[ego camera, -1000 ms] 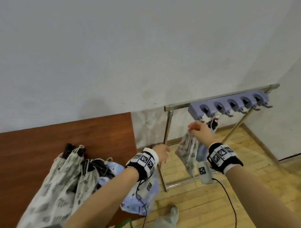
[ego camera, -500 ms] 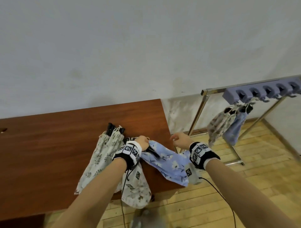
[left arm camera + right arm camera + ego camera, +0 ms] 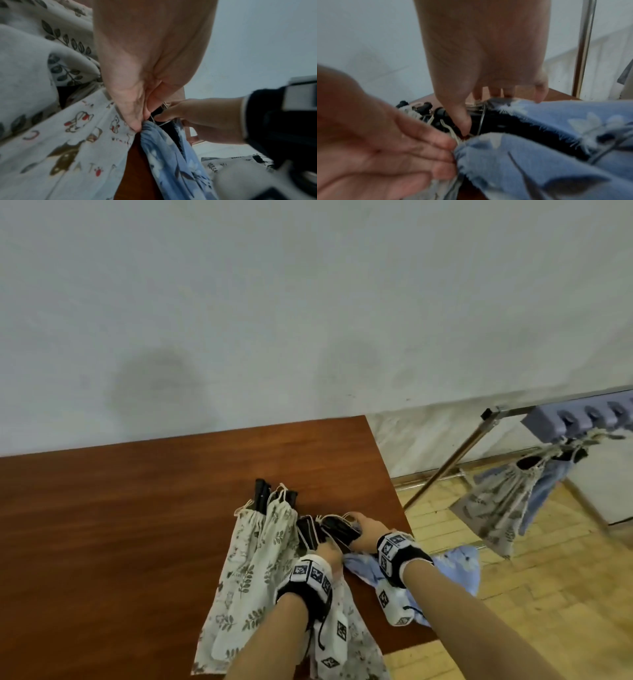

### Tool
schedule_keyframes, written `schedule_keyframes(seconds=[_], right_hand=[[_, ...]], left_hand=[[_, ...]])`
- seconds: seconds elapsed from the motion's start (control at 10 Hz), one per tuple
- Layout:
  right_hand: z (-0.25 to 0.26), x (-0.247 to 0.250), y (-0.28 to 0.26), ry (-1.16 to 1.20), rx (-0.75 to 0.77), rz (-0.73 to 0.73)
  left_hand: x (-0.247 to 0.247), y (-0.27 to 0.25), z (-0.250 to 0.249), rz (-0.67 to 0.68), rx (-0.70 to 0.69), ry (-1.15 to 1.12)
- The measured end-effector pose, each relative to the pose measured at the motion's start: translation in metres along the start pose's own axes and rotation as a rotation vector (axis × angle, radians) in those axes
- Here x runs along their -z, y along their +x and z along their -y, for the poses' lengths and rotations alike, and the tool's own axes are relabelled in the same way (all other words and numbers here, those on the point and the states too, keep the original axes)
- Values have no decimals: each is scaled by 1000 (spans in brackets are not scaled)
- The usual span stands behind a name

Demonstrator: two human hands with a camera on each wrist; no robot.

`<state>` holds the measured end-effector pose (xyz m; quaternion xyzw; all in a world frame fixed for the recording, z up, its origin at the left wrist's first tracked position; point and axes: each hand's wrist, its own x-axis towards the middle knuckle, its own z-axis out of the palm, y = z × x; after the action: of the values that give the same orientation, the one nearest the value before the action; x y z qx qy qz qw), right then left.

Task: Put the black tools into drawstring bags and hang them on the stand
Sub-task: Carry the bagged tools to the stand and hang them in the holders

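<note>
While left hand (image 3: 137, 108) pinches blue bag (image 3: 459, 568) mouth on table (image 3: 137, 525), right hand (image 3: 364, 530) grips black tool (image 3: 337, 530) sticking out of it; leaf-print bags (image 3: 260, 542) alongside hold tools too, two bags (image 3: 503, 501) hang on stand (image 3: 493, 416).

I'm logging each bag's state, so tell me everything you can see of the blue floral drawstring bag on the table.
The blue floral drawstring bag is soft, light-blue cloth with pale flowers. It lies slack at the table's right front edge, its bottom hanging over. A black tool sits in its open, gathered mouth. The left hand pinches the rim; the right hand holds the mouth by the tool and pale cords.
</note>
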<state>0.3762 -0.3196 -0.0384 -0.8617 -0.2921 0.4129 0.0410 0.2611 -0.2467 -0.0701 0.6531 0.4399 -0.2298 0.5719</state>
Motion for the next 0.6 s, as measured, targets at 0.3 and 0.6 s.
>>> schedule_keyframes(seconds=[0.3,0.6], right_hand=[[3,-5,-2,-1,-82,-102],[-23,14,-31,470,-142,-50]], left_hand=[[2,3,-7,82,67,-196],[-5,-16,-24,48,50,-417]])
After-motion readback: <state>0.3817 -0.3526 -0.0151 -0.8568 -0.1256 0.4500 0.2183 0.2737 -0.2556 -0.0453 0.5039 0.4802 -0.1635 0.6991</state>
